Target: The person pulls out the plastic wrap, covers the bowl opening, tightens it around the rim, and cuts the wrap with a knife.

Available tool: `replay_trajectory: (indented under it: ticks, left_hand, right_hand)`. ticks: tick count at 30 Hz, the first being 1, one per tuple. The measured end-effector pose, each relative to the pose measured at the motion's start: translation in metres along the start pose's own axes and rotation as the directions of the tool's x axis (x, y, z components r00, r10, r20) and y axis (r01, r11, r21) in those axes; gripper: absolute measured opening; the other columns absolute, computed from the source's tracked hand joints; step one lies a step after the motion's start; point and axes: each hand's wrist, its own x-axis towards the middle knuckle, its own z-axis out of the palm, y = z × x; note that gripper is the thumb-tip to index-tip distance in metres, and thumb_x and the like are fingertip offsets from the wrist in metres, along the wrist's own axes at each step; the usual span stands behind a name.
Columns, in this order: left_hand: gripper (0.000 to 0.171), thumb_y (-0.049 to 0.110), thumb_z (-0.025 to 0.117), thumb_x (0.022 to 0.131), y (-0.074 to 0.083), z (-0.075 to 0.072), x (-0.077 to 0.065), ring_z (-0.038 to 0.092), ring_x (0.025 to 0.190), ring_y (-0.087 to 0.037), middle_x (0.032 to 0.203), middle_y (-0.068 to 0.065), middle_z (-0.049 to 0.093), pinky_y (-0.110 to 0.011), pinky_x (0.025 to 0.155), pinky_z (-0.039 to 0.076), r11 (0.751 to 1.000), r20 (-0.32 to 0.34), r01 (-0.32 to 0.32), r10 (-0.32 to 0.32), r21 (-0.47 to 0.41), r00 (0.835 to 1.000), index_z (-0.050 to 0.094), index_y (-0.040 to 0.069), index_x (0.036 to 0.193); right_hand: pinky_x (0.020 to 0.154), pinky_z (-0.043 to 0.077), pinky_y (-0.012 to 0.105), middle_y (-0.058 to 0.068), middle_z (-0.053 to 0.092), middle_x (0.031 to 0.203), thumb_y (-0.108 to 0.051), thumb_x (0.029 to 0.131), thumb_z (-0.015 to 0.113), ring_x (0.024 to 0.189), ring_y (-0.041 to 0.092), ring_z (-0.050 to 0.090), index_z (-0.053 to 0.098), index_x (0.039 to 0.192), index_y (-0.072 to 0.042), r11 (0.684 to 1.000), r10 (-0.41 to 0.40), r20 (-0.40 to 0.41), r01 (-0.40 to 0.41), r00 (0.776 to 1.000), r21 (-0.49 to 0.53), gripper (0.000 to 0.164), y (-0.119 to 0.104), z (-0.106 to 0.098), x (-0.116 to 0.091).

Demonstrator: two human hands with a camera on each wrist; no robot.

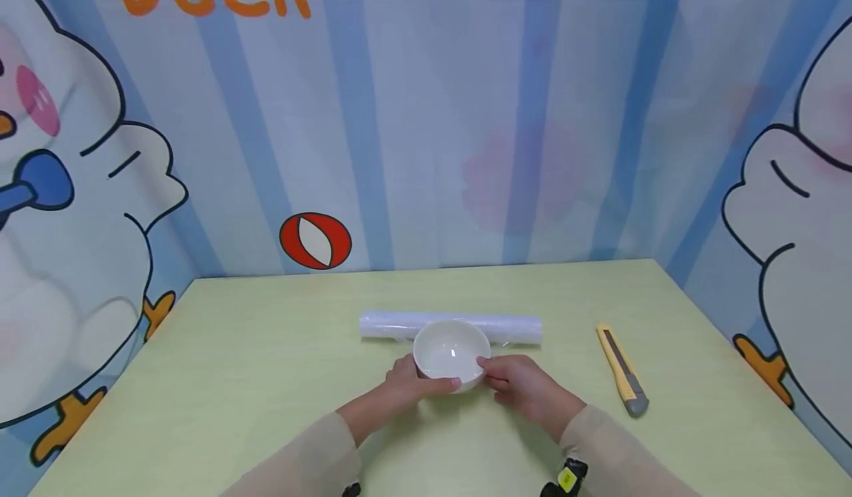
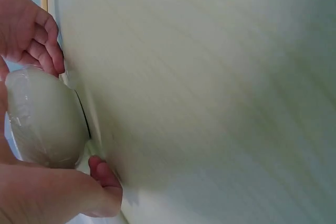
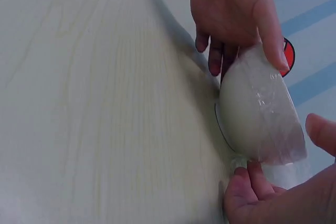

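Note:
A white bowl (image 1: 451, 350) with clear cling film (image 3: 268, 103) stretched over its top and side is held just above the table. My left hand (image 1: 407, 386) grips the bowl from the left, its thumb across the near rim and its fingers round the outside. At the bowl's right side is my right hand (image 1: 529, 390), with curled fingers on a loose edge of the film low down. The right thumb lies near the rim. In the left wrist view the wrapped bowl (image 2: 50, 119) shows side-on between both hands.
A roll of cling film (image 1: 393, 325) lies behind the bowl. On the right of the table (image 1: 266, 379) lies a yellow and grey box cutter (image 1: 622, 371). Printed cloth walls (image 1: 433, 112) with cartoon ducks stand round the back and sides.

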Motion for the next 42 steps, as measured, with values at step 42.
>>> replay_trajectory:
  ticks: [42]
  left_hand:
    - [0.117,0.04,0.085,0.057,0.011,0.05,-0.008,0.038,0.122,-0.041,0.136,-0.025,0.033,-0.058,0.093,0.034,0.983,-0.53,-0.08,0.156,0.164,0.833,0.016,-0.005,0.14]
  right_hand:
    - [0.078,0.048,0.046,0.018,0.058,0.1,-0.039,0.075,0.072,0.085,0.029,0.052,0.057,0.108,0.006,0.008,-0.456,0.008,0.013,0.89,-1.0,0.057,-0.017,-0.068,0.049]
